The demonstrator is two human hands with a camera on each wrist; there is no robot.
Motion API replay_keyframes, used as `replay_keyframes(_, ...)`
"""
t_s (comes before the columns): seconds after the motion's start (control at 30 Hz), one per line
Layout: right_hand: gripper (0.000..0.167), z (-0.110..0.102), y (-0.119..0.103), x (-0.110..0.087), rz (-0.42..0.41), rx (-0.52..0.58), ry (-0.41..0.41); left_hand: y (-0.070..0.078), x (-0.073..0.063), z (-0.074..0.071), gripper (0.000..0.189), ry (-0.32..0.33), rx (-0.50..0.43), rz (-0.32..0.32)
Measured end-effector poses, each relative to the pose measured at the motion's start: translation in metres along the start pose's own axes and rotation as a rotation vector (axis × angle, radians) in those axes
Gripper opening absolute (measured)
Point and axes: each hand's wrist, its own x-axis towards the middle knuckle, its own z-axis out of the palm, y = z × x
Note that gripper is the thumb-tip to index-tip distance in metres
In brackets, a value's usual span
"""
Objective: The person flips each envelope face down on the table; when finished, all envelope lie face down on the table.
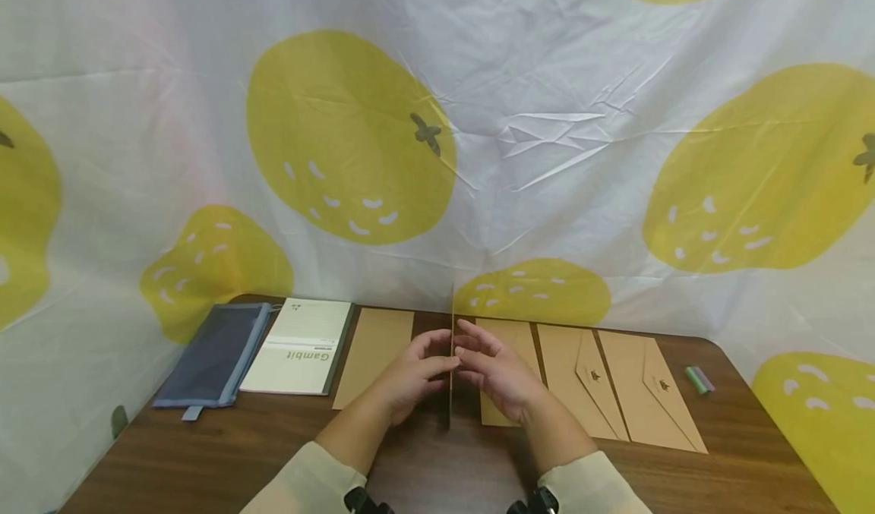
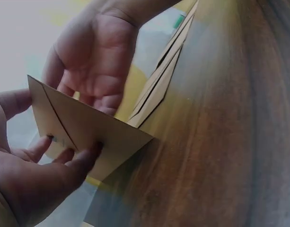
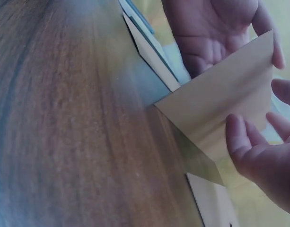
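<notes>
A brown kraft envelope point(image 1: 450, 404) stands upright, edge-on in the head view, between my two hands. Its flap side, with a slanting fold line, shows in the left wrist view, where my left hand point(image 2: 36, 175) touches that face with thumb and fingertips. On the plain face of the envelope point(image 3: 206, 104), my right hand point(image 3: 272, 156) has its thumb and loosely bent fingers close to or against the paper; exact contact is unclear. Neither hand curls round it. To the right lie two flap-side-up envelopes point(image 1: 570, 370) and a partly covered one point(image 1: 506, 339).
Left of the hands, another kraft envelope point(image 1: 376, 351) lies flat beside a notepad point(image 1: 297, 354) marked "Gambit" and a dark blue zip pouch point(image 1: 215, 354). Small green and purple pieces point(image 1: 699, 379) sit at the right. A fruit-print curtain point(image 1: 547, 195) hangs behind the wooden table point(image 1: 451, 476).
</notes>
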Motion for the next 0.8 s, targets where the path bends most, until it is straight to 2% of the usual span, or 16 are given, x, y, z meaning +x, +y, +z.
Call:
replay_keyframes(0.13, 0.070, -0.001, 0.005, 0.000, 0.060, -0.011, -0.013, 0.002, 0.003, -0.004, 0.063, 0.023, -0.029, 0.051)
replay_keyframes(0.33, 0.074, -0.003, 0.009, -0.001, 0.117, 0.010, -0.019, 0.005, 0.005, -0.013, 0.066, 0.070, -0.015, 0.120)
replay_keyframes(0.47, 0.074, -0.005, 0.009, -0.002, 0.126, 0.013, -0.003, 0.006, 0.005, -0.019, 0.074, 0.100, -0.005, 0.121)
replay_keyframes(0.57, 0.073, -0.008, 0.008, -0.002, 0.128, 0.007, 0.020, 0.005, 0.006, -0.024, 0.078, 0.145, 0.019, 0.097)
replay_keyframes(0.8, 0.070, -0.014, 0.006, -0.002, 0.123, 0.015, 0.068, -0.002, 0.006, -0.029, 0.076, 0.269, 0.186, 0.041)
